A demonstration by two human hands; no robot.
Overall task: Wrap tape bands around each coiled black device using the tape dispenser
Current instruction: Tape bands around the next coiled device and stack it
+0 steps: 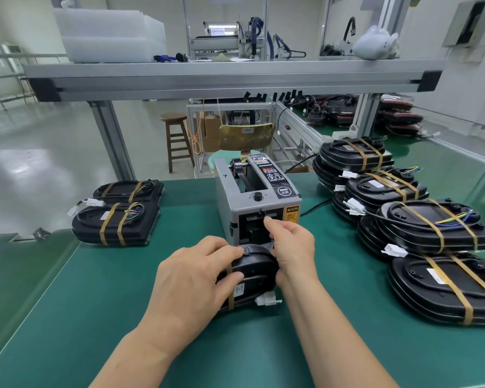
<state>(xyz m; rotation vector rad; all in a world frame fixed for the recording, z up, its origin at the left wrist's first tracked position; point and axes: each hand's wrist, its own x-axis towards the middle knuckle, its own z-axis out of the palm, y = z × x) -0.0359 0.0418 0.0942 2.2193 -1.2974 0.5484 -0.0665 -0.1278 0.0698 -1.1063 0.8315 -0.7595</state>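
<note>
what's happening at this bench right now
A person is banding coiled black devices with tape. The left hand holds a black device on the green table, just in front of the tape dispenser; it already wears one tan band. The right hand is at the dispenser's outlet and appears to pinch a strip of tape. Devices with two bands sit in a left stack and right stacks.
</note>
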